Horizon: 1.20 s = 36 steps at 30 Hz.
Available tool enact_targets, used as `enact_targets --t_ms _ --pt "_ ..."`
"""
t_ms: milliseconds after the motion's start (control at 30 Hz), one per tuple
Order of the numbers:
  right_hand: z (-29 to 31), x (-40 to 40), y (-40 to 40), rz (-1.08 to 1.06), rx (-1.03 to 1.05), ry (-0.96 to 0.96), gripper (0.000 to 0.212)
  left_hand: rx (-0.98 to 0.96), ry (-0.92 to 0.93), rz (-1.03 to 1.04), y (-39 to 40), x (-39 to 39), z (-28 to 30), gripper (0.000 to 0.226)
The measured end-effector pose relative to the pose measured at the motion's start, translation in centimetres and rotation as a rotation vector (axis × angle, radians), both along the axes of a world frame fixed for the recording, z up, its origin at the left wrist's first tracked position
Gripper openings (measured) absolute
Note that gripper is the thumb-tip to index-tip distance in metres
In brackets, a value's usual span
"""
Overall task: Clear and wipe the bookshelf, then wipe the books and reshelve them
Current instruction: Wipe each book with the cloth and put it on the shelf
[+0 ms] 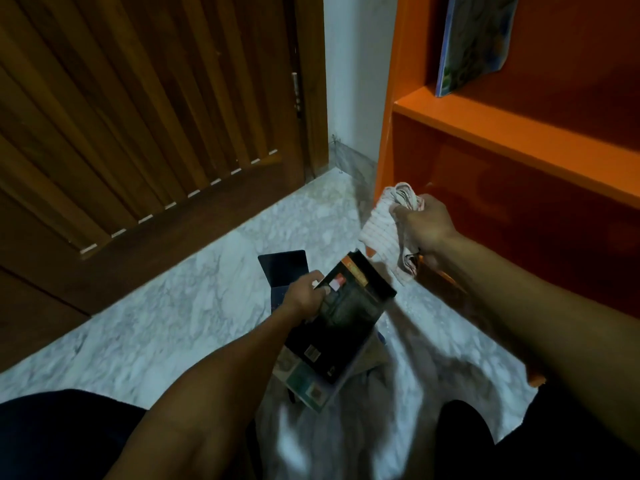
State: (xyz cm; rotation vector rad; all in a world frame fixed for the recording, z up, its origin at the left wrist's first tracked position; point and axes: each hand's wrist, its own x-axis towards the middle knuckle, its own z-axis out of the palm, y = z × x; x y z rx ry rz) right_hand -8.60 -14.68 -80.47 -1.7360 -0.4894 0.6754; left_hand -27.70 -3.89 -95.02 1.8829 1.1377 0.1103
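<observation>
My left hand (304, 294) grips a black book (346, 317) by its left edge, holding it tilted above the marble floor. My right hand (424, 223) holds a bunched white striped cloth (384, 226) in front of the lower compartment of the orange bookshelf (485, 126). A dark blue book (284, 268) lies on the floor behind my left hand. More books (304, 382) lie in a pile under the black one. One colourful book (474, 39) leans on the upper shelf.
A brown slatted wooden door (138, 116) stands to the left, with a white wall strip (356, 71) between it and the shelf. My knees in dark clothing show at the bottom corners. The marble floor (173, 323) stretches to the left.
</observation>
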Motion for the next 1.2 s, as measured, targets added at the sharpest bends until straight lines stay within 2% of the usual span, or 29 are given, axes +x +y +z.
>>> enact_targets --t_ms 133,233,267,333,467,533,633,800,833,1000,1200 --pt "-0.3 1.8 -0.7 -0.159 0.005 0.007 0.011 -0.069 -0.203 0.116 2.2 0.5 6.4 0.019" --pt "-0.2 2.5 -0.9 -0.382 0.075 -0.014 0.011 -0.155 -0.386 0.258 3.6 0.8 10.8 0.014" --pt "0.0 2.5 -0.8 -0.44 0.12 0.013 0.019 -0.193 -0.446 0.307 3.8 1.0 12.4 0.013" --pt "0.6 1.8 -0.7 -0.466 0.246 0.131 0.022 -0.258 -0.553 0.364 3.9 1.3 15.3 0.011" --pt "1.1 -0.3 -0.3 -0.309 0.374 0.309 0.015 -0.376 -0.676 0.358 3.2 1.6 19.6 0.021" --pt "2.1 -1.9 -0.2 -0.164 0.422 0.367 0.019 -0.368 -0.706 0.337 2.7 1.5 20.7 0.023" --pt "3.1 -3.4 -0.1 0.005 0.48 0.367 0.016 -0.251 -0.711 0.275 1.5 1.2 21.6 0.024" --pt "4.1 -4.1 -0.9 0.076 0.498 0.387 0.025 0.024 -0.669 0.185 0.8 1.2 22.3 0.031" --pt "4.1 -3.9 -1.0 0.09 0.508 0.409 0.026 0.018 -0.682 0.165 0.9 1.4 22.4 0.032" --pt "5.2 -2.6 -1.8 0.175 0.516 0.447 0.028 -0.255 -0.779 0.076 0.8 1.3 23.1 0.037" --pt "6.2 -2.1 -1.9 0.168 0.449 0.471 0.025 -0.262 -0.82 0.113 0.9 1.2 23.0 0.03"
